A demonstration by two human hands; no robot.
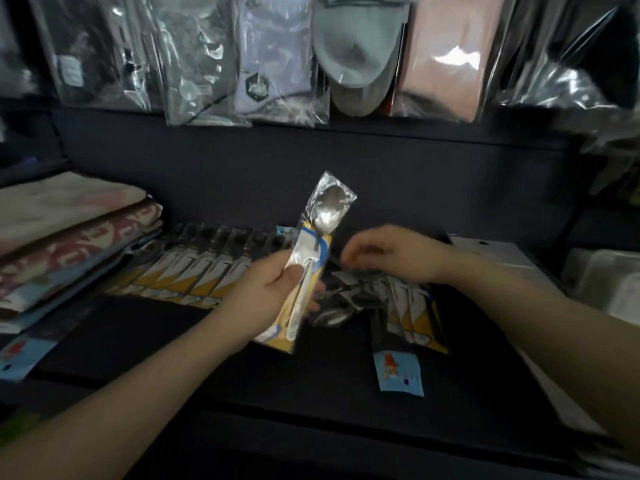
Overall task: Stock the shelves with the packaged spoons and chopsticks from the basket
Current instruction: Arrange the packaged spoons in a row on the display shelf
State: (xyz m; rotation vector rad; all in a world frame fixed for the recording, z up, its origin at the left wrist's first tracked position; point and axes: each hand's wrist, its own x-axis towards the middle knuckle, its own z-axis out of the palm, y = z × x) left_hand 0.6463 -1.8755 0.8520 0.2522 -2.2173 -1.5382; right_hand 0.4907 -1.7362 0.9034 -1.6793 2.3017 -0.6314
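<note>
Packaged spoon [313, 258] held upright above the dark shelf [207, 327], gripped at its handle end by the left hand [266, 292]. Right hand [391, 252], fingers loosely curled and holding nothing, hovers over a loose pile of packs [391, 303]. Risk: slippery film could let the spoon slide and disturb the neat row of packs [204, 268].

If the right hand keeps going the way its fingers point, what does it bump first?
Probably the packaged spoon held up by the left hand. The right hand points left toward it, though depth is hard to judge.

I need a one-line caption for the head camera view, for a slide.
Left hand holds a packaged spoon above the shelf; right hand reaches toward loose spoon packs.
</note>
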